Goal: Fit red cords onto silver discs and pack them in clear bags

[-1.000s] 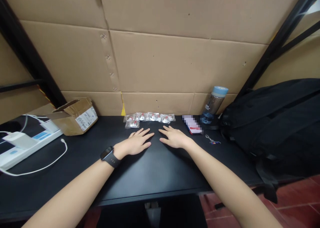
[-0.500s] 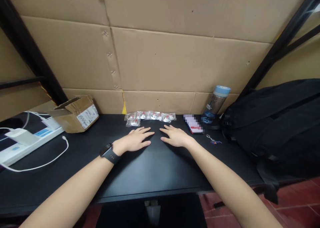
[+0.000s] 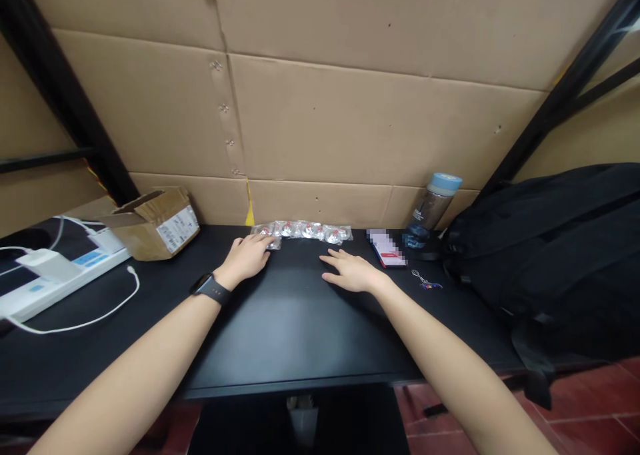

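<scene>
Several small clear plastic packets, each with a round silvery piece marked in red, lie in a row by the cardboard wall. My left hand, with a black watch on its wrist, reaches over the front left packet and hides most of it. Its fingers are bent a little, thumb apart, and I cannot tell how firmly they touch the packet. Flat on the table with fingers spread, my right hand holds nothing, in front of the row's right end.
On the black table, a cardboard box and a white power strip with cables are left. To the right are a phone, a keychain, a blue-lidded bottle and a black backpack.
My left hand has moved left and away from me, from the bare tabletop onto the front left packet. The right hand has stayed in place. The view has shifted slightly.
</scene>
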Motion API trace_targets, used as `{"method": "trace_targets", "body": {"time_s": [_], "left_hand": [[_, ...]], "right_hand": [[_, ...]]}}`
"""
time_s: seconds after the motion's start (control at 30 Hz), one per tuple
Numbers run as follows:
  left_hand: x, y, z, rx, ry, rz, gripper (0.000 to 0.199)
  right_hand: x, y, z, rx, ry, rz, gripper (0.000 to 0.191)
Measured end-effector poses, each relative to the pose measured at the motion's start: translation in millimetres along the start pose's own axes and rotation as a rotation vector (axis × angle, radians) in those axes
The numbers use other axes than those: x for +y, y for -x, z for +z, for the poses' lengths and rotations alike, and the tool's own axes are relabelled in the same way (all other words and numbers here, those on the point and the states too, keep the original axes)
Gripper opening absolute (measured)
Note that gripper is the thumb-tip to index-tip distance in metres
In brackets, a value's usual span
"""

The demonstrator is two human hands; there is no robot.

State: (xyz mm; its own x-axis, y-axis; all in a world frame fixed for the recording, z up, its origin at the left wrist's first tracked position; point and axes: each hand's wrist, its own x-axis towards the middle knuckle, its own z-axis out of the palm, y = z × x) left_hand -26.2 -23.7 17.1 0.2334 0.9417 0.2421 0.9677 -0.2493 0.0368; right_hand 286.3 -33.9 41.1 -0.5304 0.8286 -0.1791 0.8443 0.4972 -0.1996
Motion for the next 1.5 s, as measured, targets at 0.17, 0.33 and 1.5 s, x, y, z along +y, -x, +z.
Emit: {"method": "trace_targets", "body": {"time_s": [0.17, 0.33, 1.5], "left_hand": [[10.1, 2.5, -5.5, 0.011, -0.019, 0.033, 0.037], [25.4, 4.9, -5.3, 0.010, 0.138, 0.055, 0.033], [-78.7, 5.9, -32.4, 0.477, 0.184, -0.590, 0.034]], "right_hand": [[1.0, -0.3, 0.7, 0.005, -0.009, 0.004, 0.069], [1.2, -0.6, 0.9, 0.014, -0.015, -0.002, 0.069], [3.1, 0.1, 1.0, 0.019, -0.007, -0.012, 0.068]]}}
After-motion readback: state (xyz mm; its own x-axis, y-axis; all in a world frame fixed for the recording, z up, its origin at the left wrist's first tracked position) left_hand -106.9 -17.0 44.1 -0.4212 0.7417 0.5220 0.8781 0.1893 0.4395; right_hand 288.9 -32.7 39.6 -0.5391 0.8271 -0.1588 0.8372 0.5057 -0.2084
